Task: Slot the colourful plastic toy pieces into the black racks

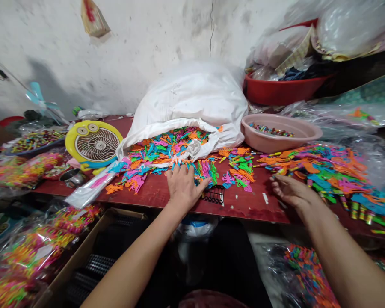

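Red surface (250, 207) against a cracked wall, with a fat white sack (192, 94) as the landmark. Its mouth faces forward, probably so the colourful plastic pieces (176, 143) spill within reach. Left hand (182, 184) is palm-down on pieces just in front of the sack, thumb spread wide; can't tell if it's gripping any. Black grid (213, 195) sits by that thumb, handy I guess. Right hand (290, 192) is half-curled, right of the sack, beside a heap (336, 171); can't see if it's holding anything. No readable labels or brands.
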A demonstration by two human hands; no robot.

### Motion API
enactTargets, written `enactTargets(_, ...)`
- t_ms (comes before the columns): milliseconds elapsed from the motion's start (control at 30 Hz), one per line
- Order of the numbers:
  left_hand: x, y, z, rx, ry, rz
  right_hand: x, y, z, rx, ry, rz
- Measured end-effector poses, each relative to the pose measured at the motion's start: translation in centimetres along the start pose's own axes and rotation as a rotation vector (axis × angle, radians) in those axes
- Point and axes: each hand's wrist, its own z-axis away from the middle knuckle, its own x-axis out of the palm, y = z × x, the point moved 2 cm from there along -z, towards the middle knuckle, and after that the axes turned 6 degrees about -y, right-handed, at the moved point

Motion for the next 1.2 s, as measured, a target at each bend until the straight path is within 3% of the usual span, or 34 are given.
enactTargets(167,-0.7,-0.3,0.5,0.033,0.118,0.075,5.0,0.0,4.6,0.208,-0.112,-0.341)
enactTargets(267,-1.1,0.6,1.7,0.134,0.23,0.203,7.5,-1.7,7.2,0.187,-0.192,-0.429)
enactTargets(400,0.0,3.8,3.8,0.312,0.127,0.463,10.4,-3.8,10.4,0.146,-0.46,-0.415)
enactTargets(533,2.1,5.9,5.4,0.168,0.056,0.606,12.4,-4.0,12.3,0.073,-0.562,-0.312)
enactTargets(700,3.7,5.4,6.2,0.014,0.05,0.675,12.7,-4.1,13.1,0.04,-0.624,-0.197)
enactTargets(800,4.3,5.1,6.5,0.026,0.057,0.645,12.4,-4.8,13.4,0.005,-0.618,-0.148)
enactTargets(933,5.0,5.6,6.9,0.116,0.024,0.584,12.8,-5.1,13.7,-0.08,-0.499,-0.08)
enactTargets(1033,4.0,5.1,6.8,0.226,-0.002,0.53,13.2,-4.4,13.8,0.016,-0.466,-0.113)
enactTargets(1100,2.4,3.7,6.2,0.271,0.045,0.459,13.0,-3.9,13.7,0.092,-0.452,-0.145)
enactTargets(1200,0.1,0.2,4.1,0.177,0.154,0.321,12.5,-3.2,13.2,0.152,-0.385,-0.169)
